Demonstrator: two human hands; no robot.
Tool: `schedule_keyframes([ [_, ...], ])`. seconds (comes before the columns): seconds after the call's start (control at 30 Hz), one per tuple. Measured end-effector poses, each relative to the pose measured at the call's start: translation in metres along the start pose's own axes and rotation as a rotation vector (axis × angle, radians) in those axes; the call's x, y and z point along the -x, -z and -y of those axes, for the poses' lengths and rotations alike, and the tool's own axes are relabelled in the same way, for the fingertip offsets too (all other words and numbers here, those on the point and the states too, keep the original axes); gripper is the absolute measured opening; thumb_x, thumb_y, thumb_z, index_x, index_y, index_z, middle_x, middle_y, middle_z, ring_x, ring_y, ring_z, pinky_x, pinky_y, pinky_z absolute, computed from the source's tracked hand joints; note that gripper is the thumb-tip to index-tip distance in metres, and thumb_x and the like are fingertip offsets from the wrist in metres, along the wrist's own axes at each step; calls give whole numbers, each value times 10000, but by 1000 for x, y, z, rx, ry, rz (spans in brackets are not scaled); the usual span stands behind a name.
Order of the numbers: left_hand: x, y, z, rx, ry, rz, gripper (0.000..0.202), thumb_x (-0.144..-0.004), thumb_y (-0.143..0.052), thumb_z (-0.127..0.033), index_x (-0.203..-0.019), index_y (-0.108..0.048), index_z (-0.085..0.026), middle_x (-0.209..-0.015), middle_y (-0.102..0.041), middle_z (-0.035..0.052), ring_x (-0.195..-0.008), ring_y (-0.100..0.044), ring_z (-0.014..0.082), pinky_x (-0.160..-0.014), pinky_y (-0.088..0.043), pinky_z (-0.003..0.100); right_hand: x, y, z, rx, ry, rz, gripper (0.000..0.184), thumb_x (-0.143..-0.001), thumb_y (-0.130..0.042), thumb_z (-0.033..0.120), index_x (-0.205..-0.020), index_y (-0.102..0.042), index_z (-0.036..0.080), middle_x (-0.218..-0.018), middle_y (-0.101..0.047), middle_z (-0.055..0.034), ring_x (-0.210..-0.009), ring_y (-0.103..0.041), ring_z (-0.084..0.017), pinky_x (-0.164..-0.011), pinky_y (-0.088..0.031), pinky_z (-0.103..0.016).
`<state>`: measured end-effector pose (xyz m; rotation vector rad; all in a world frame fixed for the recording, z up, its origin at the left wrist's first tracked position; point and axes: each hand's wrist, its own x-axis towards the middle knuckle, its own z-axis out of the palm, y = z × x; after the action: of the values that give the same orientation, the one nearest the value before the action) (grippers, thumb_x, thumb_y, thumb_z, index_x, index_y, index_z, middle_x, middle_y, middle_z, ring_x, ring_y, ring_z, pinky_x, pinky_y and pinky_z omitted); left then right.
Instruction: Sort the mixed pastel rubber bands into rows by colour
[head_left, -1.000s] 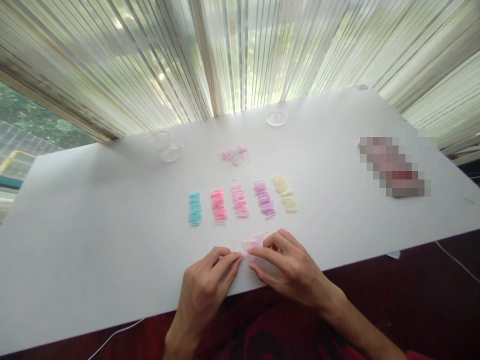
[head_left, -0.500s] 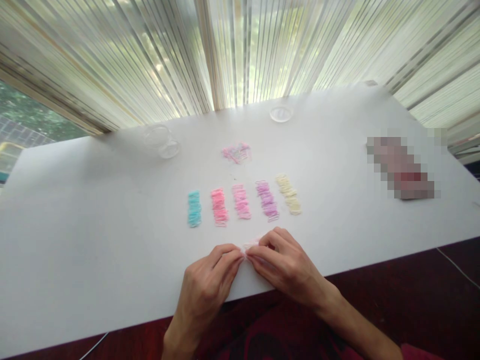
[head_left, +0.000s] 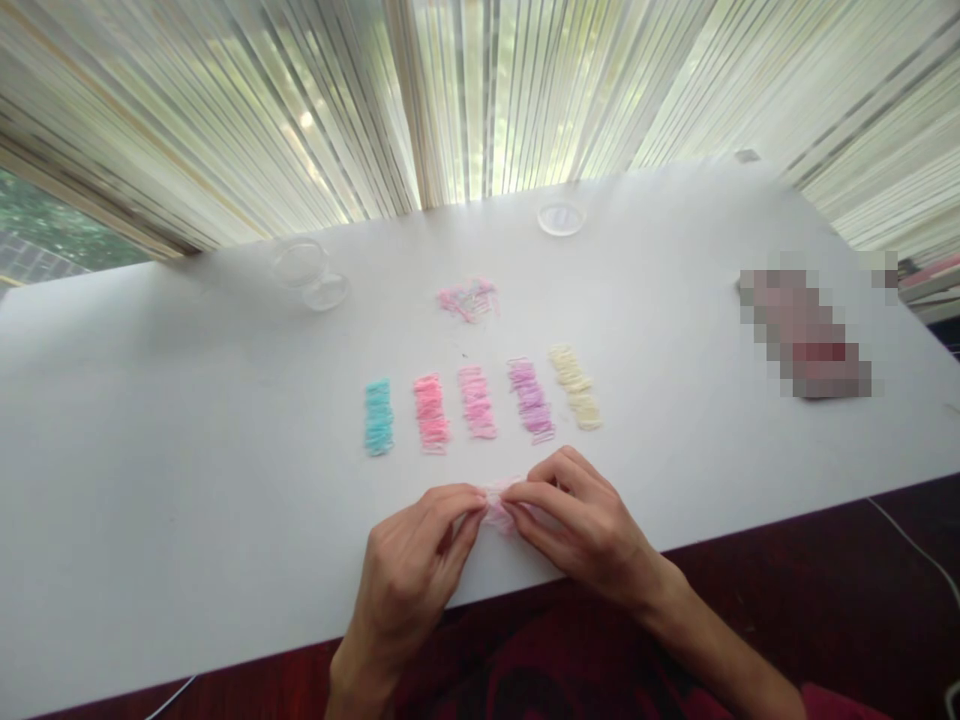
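Observation:
A small pale pink bundle of clips (head_left: 497, 503) lies pinched between the fingertips of my left hand (head_left: 412, 575) and my right hand (head_left: 581, 530), near the front edge of the white table (head_left: 187, 480). Just beyond the hands lie five sorted rows of small clips: teal (head_left: 379, 417), coral pink (head_left: 430, 412), light pink (head_left: 477, 401), purple (head_left: 531, 399) and pale yellow (head_left: 574, 386). Farther back sits a loose mixed pile of clips (head_left: 468, 298).
A clear round container with its lid (head_left: 307, 275) stands at the back left, and a small clear dish (head_left: 561, 217) at the back middle. A blurred-out object (head_left: 810, 335) lies at the right. Striped curtains hang behind the table.
The pink bundle has been gathered tighter between my fingertips, and both hands have drawn closer together around it. The view has shifted slightly.

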<state>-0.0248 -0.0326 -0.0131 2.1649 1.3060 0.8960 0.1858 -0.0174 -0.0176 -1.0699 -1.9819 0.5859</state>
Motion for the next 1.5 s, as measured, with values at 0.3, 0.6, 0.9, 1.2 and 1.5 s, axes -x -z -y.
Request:
schedule_keyframes([
  [0.3, 0, -3, -2, 14, 128, -142, 125, -948, -706, -300, -1035, -742, -218, -816, -785, -8, -536, -637, 82, -622, -583, 201, 0, 4, -6, -88, -70, -47, 106, -945, -650, 149, -985, -730, 205, -805, -618, -25, -745, -605, -167, -665, -545, -288],
  [0.6, 4, -7, 1, 143, 107, -153, 196, -896, -748, -135, -1056, -757, -248, -917, -815, 8, -681, -722, 117, -623, -590, 215, 1, 2, -6, -95, -37, -36, 128, -929, -695, 213, -1053, -727, 216, -828, -632, -35, -763, -604, -178, -663, -553, -301],
  [0.9, -2, -5, 1, 201, 10, -129, 213, -909, -713, -86, -1049, -753, -242, -972, -809, 16, -864, -769, 149, -782, -631, 252, -2, 2, -1, -127, -5, -83, 102, -950, -670, 154, -1011, -738, 198, -804, -628, -31, -730, -606, -156, -643, -548, -270],
  [1.2, -8, -3, 4, 34, 16, -102, 102, -937, -702, -151, -1020, -734, -201, -939, -803, 14, -820, -757, 124, -780, -599, 214, -6, 1, -6, -26, 26, -77, 92, -960, -647, 136, -987, -714, 194, -787, -632, -33, -730, -597, -164, -663, -538, -286],
  [1.5, -12, 1, 5, -41, -25, -61, 107, -937, -694, -127, -1027, -705, -184, -932, -790, 15, -799, -732, 114, -784, -570, 209, -5, -2, -9, 20, 6, -68, 109, -926, -685, 82, -978, -701, 177, -804, -628, -35, -739, -583, -159, -674, -529, -286],
])
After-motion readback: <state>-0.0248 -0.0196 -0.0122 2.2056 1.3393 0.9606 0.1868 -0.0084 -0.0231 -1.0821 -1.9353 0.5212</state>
